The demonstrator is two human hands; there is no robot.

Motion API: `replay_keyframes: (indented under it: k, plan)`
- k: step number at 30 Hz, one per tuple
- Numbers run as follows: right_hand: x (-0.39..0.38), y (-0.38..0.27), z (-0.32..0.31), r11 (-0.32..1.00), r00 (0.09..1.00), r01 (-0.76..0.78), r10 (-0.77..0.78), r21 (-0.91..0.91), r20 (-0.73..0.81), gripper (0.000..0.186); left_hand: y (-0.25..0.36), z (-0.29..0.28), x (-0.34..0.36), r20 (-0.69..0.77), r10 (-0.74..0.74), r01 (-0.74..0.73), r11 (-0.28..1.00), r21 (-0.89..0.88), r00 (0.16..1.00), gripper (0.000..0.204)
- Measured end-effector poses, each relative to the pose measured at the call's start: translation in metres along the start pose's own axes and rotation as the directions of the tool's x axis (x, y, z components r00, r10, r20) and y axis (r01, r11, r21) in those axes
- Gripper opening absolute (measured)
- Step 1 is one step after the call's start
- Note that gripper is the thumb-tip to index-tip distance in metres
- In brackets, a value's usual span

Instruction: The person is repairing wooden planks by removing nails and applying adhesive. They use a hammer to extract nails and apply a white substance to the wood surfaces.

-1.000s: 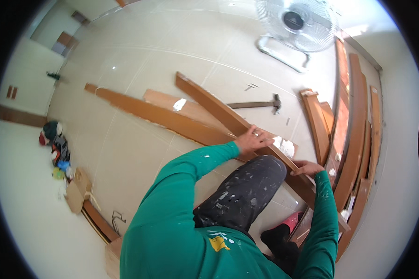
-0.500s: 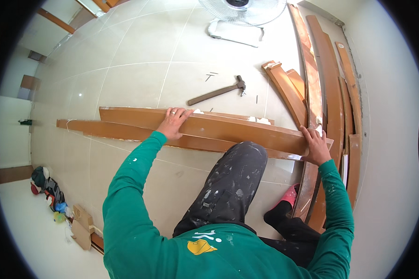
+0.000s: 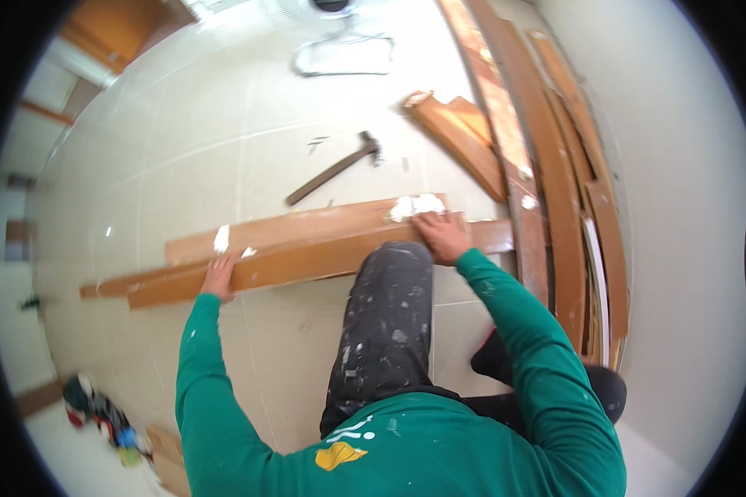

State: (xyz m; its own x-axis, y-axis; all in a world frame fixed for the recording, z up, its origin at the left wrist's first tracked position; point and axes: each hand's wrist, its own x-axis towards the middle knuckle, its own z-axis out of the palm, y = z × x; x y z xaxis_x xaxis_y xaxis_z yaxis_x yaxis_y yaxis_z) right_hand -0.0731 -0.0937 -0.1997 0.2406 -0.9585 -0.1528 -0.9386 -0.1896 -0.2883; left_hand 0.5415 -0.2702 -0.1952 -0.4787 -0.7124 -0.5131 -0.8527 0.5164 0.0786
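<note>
A brown wooden board (image 3: 306, 263) lies across in front of me, between both hands. My left hand (image 3: 220, 275) grips it toward its left part, fingers over the far edge. Near the board's right end, my right hand (image 3: 444, 237) holds its top edge, fingers reaching over. Just beyond it is a second brown board (image 3: 306, 224) with white foam-like patches on it. Part of another board (image 3: 101, 290) sticks out at the left, mostly hidden behind the held one. My bent knee, in paint-specked dark trousers (image 3: 393, 306), touches or nearly touches the held board.
Past the boards, a claw hammer (image 3: 331, 176) and a few nails (image 3: 316, 142) lie on the tiled floor. A short board (image 3: 460, 141) and several long planks (image 3: 555, 182) line the wall at right. Farther off are a white-framed fan stand (image 3: 344, 58) and, at lower left, bags (image 3: 99, 414).
The held board has shifted left and toward me, uncovering the foam-patched board behind it. Both hands moved left with it. The whole view has turned somewhat.
</note>
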Motion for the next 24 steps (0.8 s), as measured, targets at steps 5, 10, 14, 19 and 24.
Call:
replay_keyframes:
  k: [5, 10, 14, 19, 24]
  plan:
    - [0.011, -0.019, 0.026, 0.997, 1.0, -0.016, 0.017, 0.071, -0.01, 0.067, -0.022, 0.022, -0.005, 0.006, -0.101, 0.099, 0.987, 0.129, 0.995, 0.123]
    - [0.004, -0.027, 0.03, 0.997, 0.998, -0.069, 0.069, 0.04, -0.001, 0.065, -0.01, 0.018, -0.002, 0.0, -0.119, 0.117, 0.978, 0.175, 0.993, 0.119]
    - [0.005, -0.028, 0.035, 0.998, 0.997, -0.068, 0.067, 0.01, 0.029, 0.065, -0.004, 0.013, -0.006, 0.023, -0.14, 0.136, 0.982, 0.132, 0.99, 0.118]
    - [0.006, -0.025, 0.049, 0.997, 0.998, -0.066, 0.066, 0.032, 0.001, 0.067, 0.005, 0.003, -0.005, 0.059, -0.159, 0.151, 0.981, 0.121, 0.986, 0.114]
    - [0.005, -0.028, 0.046, 0.991, 0.996, -0.092, 0.092, 0.102, 0.002, 0.067, -0.003, 0.012, -0.011, -0.013, -0.146, 0.147, 0.985, 0.091, 0.989, 0.116]
